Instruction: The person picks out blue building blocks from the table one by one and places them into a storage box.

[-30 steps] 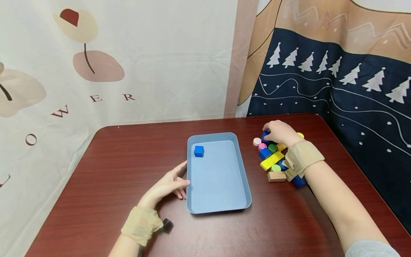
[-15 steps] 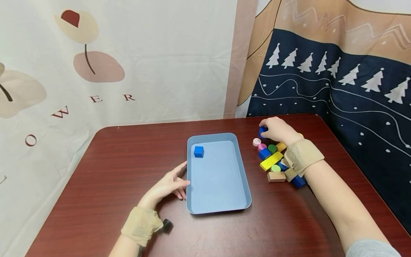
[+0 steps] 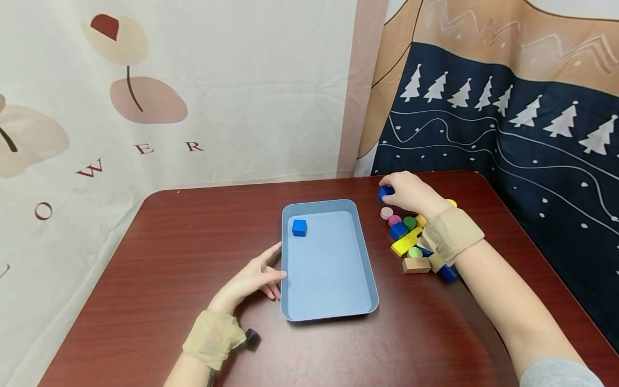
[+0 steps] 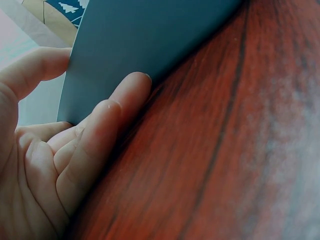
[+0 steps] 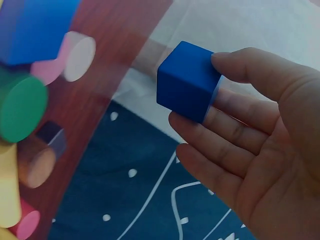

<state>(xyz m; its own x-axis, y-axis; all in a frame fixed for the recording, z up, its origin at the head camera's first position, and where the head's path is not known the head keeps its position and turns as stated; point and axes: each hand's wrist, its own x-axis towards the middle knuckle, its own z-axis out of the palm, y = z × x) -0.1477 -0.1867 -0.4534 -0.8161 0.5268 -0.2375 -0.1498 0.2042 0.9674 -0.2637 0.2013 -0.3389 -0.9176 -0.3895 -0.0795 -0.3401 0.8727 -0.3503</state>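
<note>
1. One blue cube (image 5: 185, 77) in the grip of the right hand (image 3: 410, 192), near two o'clock from the tray (image 3: 333, 279).
2. Pinched with thumb at one side and fingers at the other, leaving much of the cube bare; probably a hold chosen for small, flat faces. Apparently raised off the table (image 3: 193, 242), to judge by the right wrist view.
3. Lying against the tray at about nine o'clock, the left hand (image 3: 253, 277), with thumb at the rim and fingers loosely bent along the outer wall and down by the table. Grasping nothing; likely bracing the tray against sliding.
4. Inside the tray, between ten and eleven o'clock, a second cube (image 3: 299, 228), close to the wall. Perhaps tucked there to leave floor toward six o'clock; impossible to tell whether touching the wall.
5. Bunched between two and three o'clock from the tray: a yellow bar (image 3: 405, 244), a wood block (image 3: 416, 265), a green disc (image 3: 409, 222) and others. Presumably grouped there for right-side reach.
6. At six o'clock from the held cube, just beside it, a white disc (image 3: 386, 213).
</note>
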